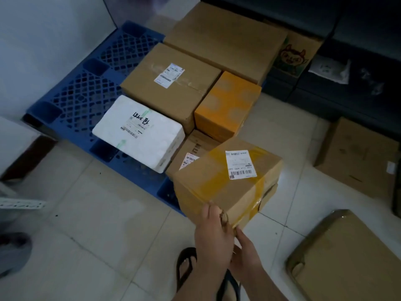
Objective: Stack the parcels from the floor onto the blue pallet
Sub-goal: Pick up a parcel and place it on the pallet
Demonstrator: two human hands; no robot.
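A brown parcel with yellow tape and a white label (225, 183) sits tilted over the near right corner of the blue pallet (82, 96). My left hand (213, 231) grips its near corner from above and my right hand (247, 250) holds the same corner from below. On the pallet lie a white foam box (138, 133), a long brown box with a label (169, 85), an orange box (227, 105), a large flat brown box (225, 38) at the back, and a low brown box (195, 151) partly under the held parcel.
Two brown cartons lie on the tiled floor at the right, one further off (358, 157) and one close by (347, 257). A dark sofa (351, 40) with a printed carton (295, 55) stands behind. My sandalled foot (186, 263) is below the hands. White furniture (17, 153) stands at the left.
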